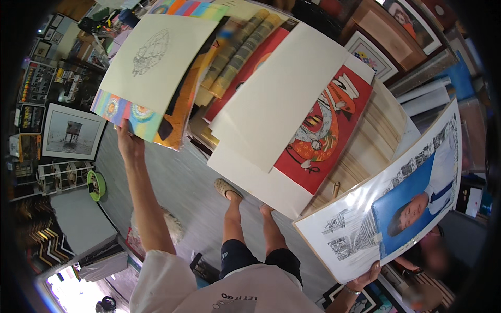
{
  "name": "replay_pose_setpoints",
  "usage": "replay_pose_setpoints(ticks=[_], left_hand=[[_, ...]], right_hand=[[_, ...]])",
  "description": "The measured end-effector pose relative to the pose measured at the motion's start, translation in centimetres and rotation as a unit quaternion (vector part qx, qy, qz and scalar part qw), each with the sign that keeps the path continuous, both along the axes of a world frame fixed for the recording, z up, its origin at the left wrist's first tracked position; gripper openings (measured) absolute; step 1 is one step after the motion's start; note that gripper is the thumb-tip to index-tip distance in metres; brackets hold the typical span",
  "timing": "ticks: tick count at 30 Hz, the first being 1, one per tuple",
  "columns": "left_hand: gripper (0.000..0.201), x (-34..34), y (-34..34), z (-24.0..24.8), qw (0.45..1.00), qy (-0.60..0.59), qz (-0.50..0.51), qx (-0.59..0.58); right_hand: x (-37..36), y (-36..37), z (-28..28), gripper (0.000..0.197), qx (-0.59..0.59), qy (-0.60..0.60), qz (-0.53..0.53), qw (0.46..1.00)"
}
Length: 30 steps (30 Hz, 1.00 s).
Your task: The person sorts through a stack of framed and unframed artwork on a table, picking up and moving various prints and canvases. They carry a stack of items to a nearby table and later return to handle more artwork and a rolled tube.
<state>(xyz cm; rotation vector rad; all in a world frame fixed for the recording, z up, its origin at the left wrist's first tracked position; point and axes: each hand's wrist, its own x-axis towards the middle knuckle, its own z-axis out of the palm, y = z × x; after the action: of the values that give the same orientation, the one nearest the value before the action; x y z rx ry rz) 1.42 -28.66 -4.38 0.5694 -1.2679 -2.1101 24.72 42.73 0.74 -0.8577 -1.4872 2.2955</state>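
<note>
At the left, my left hand [128,140] pinches the near edge of a rainbow-coloured drawing [122,112]. A cream sheet with a line drawing [156,62] lies over it, and an orange-and-black picture [177,125] shows beneath. My right hand [365,277] grips the lower edge of a large white print [360,232], held tilted at the right. It shows black-and-white street sketches and a portrait photo on blue. Between my hands, a blank white board [284,99] partly covers a red illustrated poster [308,161] on the table. The thumb shows on the right hand; its other fingers are mostly hidden.
Two rolled tubes [240,55] lie beside the drawings on the table. A wood-grain panel [378,135] is under the print. Framed pictures [368,55] lean at the far right; a framed photo [73,131] and green basket [96,185] stand left. Another person [436,255] is at the lower right.
</note>
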Motion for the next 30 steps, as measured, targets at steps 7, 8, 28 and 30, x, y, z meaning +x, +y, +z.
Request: replay_pose_setpoints(ticks=[7, 8, 28, 30], left_hand=[[0.035, -0.8, -3.6, -5.0, 0.992, -0.112, 0.021, 0.062], [0.035, -0.2, -4.4, -5.4, 0.988, -0.131, 0.047, 0.069], [0.022, 1.3, 31.4, 0.1, 0.904, -0.313, 0.006, 0.291], [0.022, 0.6, 30.7, -1.3, 0.887, -0.35, -0.01, 0.301]], right_hand=[[-0.6, -1.0, 0.9, 0.07, -0.011, -0.008, -0.011, 1.0], [-0.6, -1.0, 0.8, 0.07, -0.009, -0.014, -0.022, 1.0], [0.8, 0.0, 0.2, 0.053, 0.1, -0.015, 0.05, 0.994], [0.5, -0.4, 0.9, 0.07, 0.078, -0.041, 0.012, 0.996]])
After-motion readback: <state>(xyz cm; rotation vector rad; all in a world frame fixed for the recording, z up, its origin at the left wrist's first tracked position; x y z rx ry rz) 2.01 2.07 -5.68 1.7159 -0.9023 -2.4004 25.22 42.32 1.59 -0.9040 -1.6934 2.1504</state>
